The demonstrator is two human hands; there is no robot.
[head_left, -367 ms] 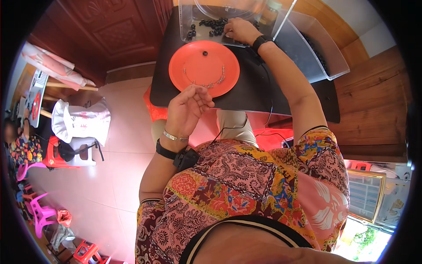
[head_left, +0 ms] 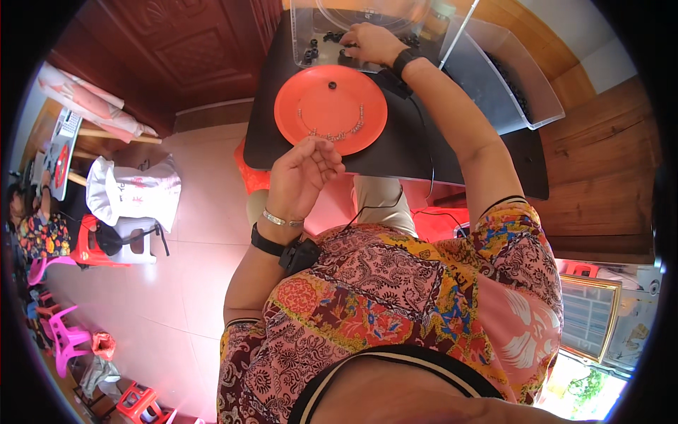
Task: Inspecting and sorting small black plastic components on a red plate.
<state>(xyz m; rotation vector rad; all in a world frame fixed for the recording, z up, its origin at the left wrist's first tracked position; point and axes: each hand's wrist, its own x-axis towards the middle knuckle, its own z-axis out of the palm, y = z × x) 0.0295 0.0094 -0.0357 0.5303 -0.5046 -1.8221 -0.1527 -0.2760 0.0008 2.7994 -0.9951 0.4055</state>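
silver strand [head_left: 343, 136] lies crosswise, ends toward the bin [head_left: 297, 39] — left fingers [head_left: 331, 164] loosely curled, seemingly empty — right fingers [head_left: 357, 39] bent, hold unclear

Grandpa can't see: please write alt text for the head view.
Someone's right hand reaches into a clear box of black pieces; their curled left hand is near a red plate with one black piece and a curved string.

Home-like workroom; carved door [head_left: 194, 60]; red stool [head_left: 139, 399]; black table [head_left: 406, 152] with clear bin [head_left: 327, 55]
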